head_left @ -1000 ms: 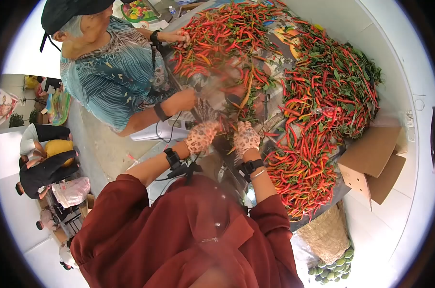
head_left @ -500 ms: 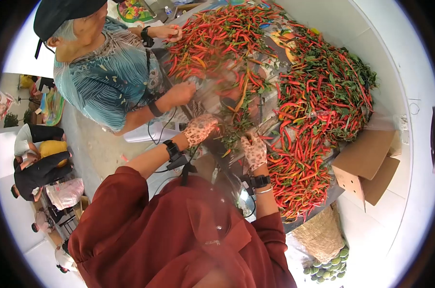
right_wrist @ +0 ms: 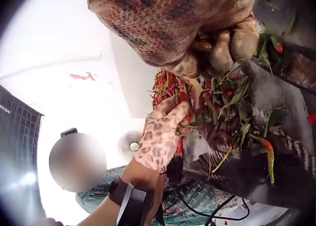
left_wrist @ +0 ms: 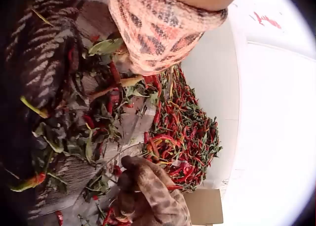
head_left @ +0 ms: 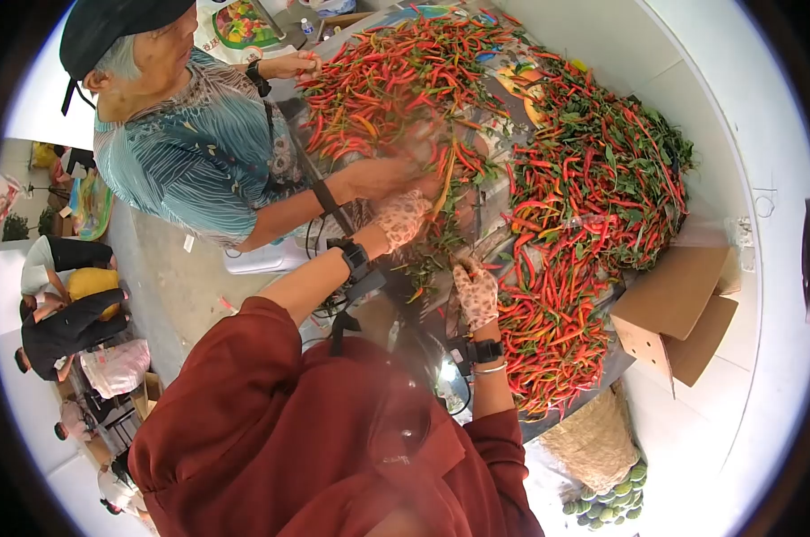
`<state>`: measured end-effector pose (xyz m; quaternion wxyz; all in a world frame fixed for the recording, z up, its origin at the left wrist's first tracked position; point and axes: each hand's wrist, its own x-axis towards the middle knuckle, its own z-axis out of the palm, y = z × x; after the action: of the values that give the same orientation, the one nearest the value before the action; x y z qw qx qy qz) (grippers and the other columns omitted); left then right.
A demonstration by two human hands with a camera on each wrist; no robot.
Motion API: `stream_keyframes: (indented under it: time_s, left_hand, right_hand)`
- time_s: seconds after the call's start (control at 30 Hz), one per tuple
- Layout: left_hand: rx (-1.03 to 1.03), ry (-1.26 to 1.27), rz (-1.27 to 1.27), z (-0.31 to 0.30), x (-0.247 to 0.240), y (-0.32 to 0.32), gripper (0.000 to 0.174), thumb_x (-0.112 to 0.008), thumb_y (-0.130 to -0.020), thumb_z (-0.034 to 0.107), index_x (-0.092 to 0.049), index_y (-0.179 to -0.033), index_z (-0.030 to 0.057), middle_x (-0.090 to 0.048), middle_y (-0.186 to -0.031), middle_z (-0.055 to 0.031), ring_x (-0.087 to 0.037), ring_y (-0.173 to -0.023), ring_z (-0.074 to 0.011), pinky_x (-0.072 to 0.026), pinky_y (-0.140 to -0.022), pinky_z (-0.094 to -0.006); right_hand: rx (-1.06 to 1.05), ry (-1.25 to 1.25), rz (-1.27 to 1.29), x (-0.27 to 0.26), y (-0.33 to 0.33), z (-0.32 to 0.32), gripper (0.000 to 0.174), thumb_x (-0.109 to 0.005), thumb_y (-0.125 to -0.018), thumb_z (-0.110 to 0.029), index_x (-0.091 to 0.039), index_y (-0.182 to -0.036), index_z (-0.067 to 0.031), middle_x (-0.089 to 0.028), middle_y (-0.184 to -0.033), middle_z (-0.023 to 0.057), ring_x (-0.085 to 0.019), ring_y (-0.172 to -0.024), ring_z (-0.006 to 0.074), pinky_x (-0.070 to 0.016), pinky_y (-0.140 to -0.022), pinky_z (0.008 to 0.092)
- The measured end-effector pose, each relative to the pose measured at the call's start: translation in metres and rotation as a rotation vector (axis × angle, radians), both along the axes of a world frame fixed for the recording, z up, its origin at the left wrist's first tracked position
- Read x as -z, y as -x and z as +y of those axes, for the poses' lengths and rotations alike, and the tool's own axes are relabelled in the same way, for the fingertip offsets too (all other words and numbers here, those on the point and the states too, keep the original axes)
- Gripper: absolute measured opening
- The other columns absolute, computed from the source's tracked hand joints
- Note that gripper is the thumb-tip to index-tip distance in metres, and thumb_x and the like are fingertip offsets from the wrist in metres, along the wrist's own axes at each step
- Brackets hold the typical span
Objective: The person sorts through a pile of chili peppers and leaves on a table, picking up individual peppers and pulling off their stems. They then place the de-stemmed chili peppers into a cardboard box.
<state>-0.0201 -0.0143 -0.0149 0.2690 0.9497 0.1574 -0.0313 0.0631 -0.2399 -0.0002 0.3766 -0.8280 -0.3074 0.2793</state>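
My left hand point(head_left: 401, 220), in a spotted glove, reaches over a loose heap of chillies and leaves point(head_left: 441, 242). In the right wrist view its bent fingers point(right_wrist: 181, 112) are right at red chillies and green leaves; I cannot tell whether they grip any. My gloved right hand point(head_left: 476, 292) is low over the near side of this heap. Its fingers point(right_wrist: 222, 50) are curled, with nothing showing between them in the right wrist view. A red-and-yellow chilli point(right_wrist: 268, 157) lies on the dark table surface point(right_wrist: 232, 186) below it.
Across from me, a person in a patterned blue shirt point(head_left: 190, 152) reaches one arm towards my left hand. Big chilli piles point(head_left: 593, 170) cover the table's far and right sides. A cardboard box point(head_left: 673, 295) stands at the right, near a woven sack point(head_left: 593, 430) and striped green melons point(head_left: 615, 501).
My left hand has moved forward and right, away from my right hand, which has drawn slightly back from the heap. The other person's nearer hand has reached in towards the heap.
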Motion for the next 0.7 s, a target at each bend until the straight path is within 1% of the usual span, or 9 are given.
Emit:
stream_keyframes:
  time_s: [0.07,0.2,0.3,0.4,0.47,0.53,0.63,0.67,0.7]
  left_hand:
    - [0.040,-0.061,0.090,0.003,0.026,0.001,0.033,-0.050,-0.096,0.017,-0.050,-0.124,0.0001,-0.055,-0.101,-0.0091,-0.058,-0.089,-0.0167,-0.0484,-0.072,-0.0232]
    - [-0.170,0.447,-0.102,0.013,0.061,0.020,0.033,-0.052,-0.095,0.016,-0.051,-0.124,0.0006,-0.057,-0.097,-0.0101,-0.057,-0.091,-0.0209,-0.0488,-0.079,-0.0320]
    - [-0.200,0.243,-0.149,-0.002,-0.006,0.027,0.031,-0.054,-0.094,0.015,-0.054,-0.121,0.0000,-0.060,-0.105,-0.0113,-0.058,-0.095,-0.0207,-0.0495,-0.079,-0.0316]
    - [-0.292,0.797,-0.005,-0.023,-0.057,0.020,0.040,-0.060,-0.089,0.016,-0.052,-0.125,0.0005,-0.059,-0.114,-0.0144,-0.057,-0.103,-0.0238,-0.0465,-0.088,-0.0311]
    - [-0.192,0.605,-0.073,-0.046,-0.051,0.020,0.045,-0.061,-0.088,0.016,-0.049,-0.128,0.0008,-0.058,-0.116,-0.0158,-0.057,-0.105,-0.0250,-0.0459,-0.090,-0.0316]
    - [-0.089,0.419,-0.137,-0.062,-0.051,0.015,0.050,-0.062,-0.087,0.016,-0.045,-0.132,0.0010,-0.057,-0.118,-0.0171,-0.057,-0.107,-0.0262,-0.0454,-0.092,-0.0321]
    - [-0.107,0.874,-0.099,-0.077,-0.064,0.005,0.059,-0.062,-0.087,0.015,-0.037,-0.138,0.0012,-0.054,-0.122,-0.0195,-0.055,-0.111,-0.0285,-0.0448,-0.095,-0.0335]
    - [-0.048,0.699,-0.113,-0.081,-0.062,0.004,0.061,-0.062,-0.087,0.015,-0.035,-0.139,0.0012,-0.053,-0.124,-0.0189,-0.054,-0.113,-0.0278,-0.0444,-0.096,-0.0337]
    - [0.012,0.524,-0.125,-0.083,-0.061,0.003,0.063,-0.063,-0.086,0.014,-0.033,-0.140,0.0011,-0.052,-0.127,-0.0183,-0.053,-0.115,-0.0271,-0.0440,-0.097,-0.0339]
  right_hand:
    - [0.027,0.006,0.016,-0.001,-0.001,-0.003,0.027,-0.057,-0.089,-0.020,-0.063,-0.104,0.0021,-0.067,-0.093,0.0173,-0.063,-0.084,0.0322,-0.0484,-0.076,0.0354]
    - [0.071,-0.032,0.075,-0.016,-0.001,-0.004,0.028,-0.057,-0.089,-0.021,-0.063,-0.105,0.0019,-0.066,-0.094,0.0184,-0.062,-0.084,0.0294,-0.0478,-0.077,0.0360]
    - [0.076,-0.038,0.138,-0.019,-0.005,0.000,0.029,-0.058,-0.090,-0.023,-0.062,-0.106,0.0013,-0.066,-0.092,0.0173,-0.062,-0.085,0.0266,-0.0478,-0.076,0.0357]
    - [0.034,-0.083,0.215,-0.016,-0.004,0.008,0.032,-0.059,-0.090,-0.024,-0.060,-0.111,0.0008,-0.065,-0.089,0.0145,-0.062,-0.083,0.0226,-0.0487,-0.071,0.0329]
    - [0.016,-0.118,0.292,-0.015,-0.001,0.015,0.034,-0.060,-0.090,-0.024,-0.059,-0.113,0.0010,-0.065,-0.088,0.0128,-0.062,-0.080,0.0202,-0.0495,-0.068,0.0307]
    - [-0.042,-0.010,0.318,-0.009,0.003,0.016,0.045,-0.063,-0.083,-0.025,-0.054,-0.120,-0.0013,-0.061,-0.108,0.0211,-0.055,-0.107,0.0366,-0.0441,-0.090,0.0402]
    - [-0.128,-0.145,0.187,0.021,0.003,0.000,0.051,-0.064,-0.078,-0.021,-0.051,-0.123,-0.0012,-0.061,-0.111,0.0200,-0.053,-0.111,0.0355,-0.0427,-0.094,0.0395]
    - [-0.047,-0.199,0.070,0.021,0.005,-0.002,0.029,-0.057,-0.091,-0.014,-0.058,-0.114,0.0031,-0.064,-0.099,0.0137,-0.064,-0.078,0.0167,-0.0511,-0.060,0.0257]
    - [-0.046,-0.196,0.071,0.019,0.001,-0.007,0.029,-0.057,-0.091,-0.014,-0.058,-0.114,0.0031,-0.064,-0.099,0.0137,-0.064,-0.078,0.0167,-0.0511,-0.060,0.0257]
